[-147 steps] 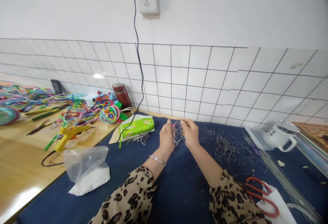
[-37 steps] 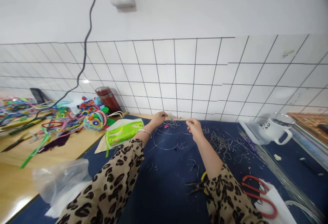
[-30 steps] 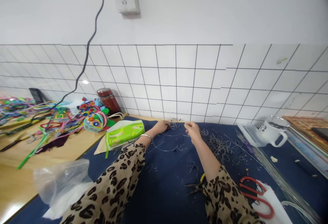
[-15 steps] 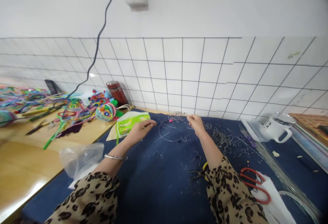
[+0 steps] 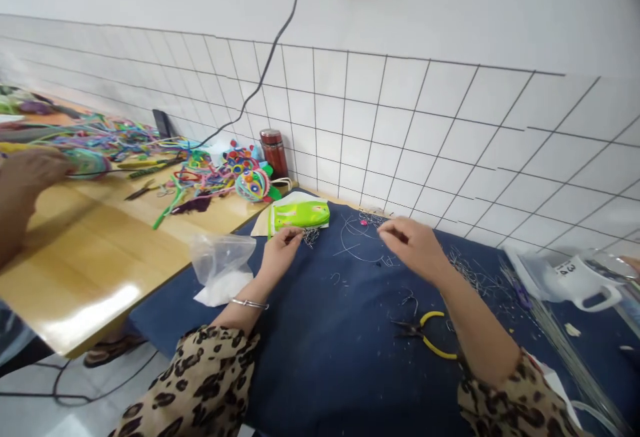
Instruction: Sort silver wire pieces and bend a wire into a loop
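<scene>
A dark blue cloth covers the counter, whose left edge meets a bare wooden surface. The person's right hand hovers near the middle of the counter's far edge, and the left hand is nearer the far left corner. In each grip, thumb and forefinger are drawn near each other; I cannot tell whether the tips meet or pinch anything. A long wire bundle runs along the right side, below a white mug. By the left edge sits a clear bag with white contents. A green packet lies at the far left corner, just beyond the left fingertips. Yellow-handled pliers rest right of centre. A wire tangle lies by the far edge, near the right fingertips; small silver pieces lie just beside the left ones.
</scene>
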`<state>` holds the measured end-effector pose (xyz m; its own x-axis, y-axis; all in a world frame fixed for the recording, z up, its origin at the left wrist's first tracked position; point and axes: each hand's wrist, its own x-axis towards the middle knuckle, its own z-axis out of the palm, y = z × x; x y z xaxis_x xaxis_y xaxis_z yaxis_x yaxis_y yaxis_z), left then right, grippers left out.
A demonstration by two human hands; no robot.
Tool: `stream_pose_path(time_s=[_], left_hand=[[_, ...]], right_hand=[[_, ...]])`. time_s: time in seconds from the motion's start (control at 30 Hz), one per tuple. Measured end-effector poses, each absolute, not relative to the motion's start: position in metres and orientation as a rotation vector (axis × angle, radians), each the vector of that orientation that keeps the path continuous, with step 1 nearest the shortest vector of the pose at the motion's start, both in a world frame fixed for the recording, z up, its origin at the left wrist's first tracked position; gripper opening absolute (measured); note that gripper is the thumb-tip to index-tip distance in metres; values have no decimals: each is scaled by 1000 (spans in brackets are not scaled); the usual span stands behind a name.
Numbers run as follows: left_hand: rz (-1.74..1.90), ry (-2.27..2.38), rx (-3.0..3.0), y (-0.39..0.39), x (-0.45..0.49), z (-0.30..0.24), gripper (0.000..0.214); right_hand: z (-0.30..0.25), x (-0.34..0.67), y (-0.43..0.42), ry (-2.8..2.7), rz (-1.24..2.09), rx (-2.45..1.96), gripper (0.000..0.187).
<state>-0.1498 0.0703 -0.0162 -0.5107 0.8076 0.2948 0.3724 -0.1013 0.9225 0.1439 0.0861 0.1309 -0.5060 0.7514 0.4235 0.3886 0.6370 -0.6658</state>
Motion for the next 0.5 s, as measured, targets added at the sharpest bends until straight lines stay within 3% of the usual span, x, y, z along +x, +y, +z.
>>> stream_pose_path(time_s=[0.23,0.5], left_hand=[[1481,2015,1409,87,-158,-41,42],[1305,1925,1422,98,-157,-33,20]], right_hand=[[114,157,39,-2842,371,-661,20],[74,157,48,-2873,468,-692,16]])
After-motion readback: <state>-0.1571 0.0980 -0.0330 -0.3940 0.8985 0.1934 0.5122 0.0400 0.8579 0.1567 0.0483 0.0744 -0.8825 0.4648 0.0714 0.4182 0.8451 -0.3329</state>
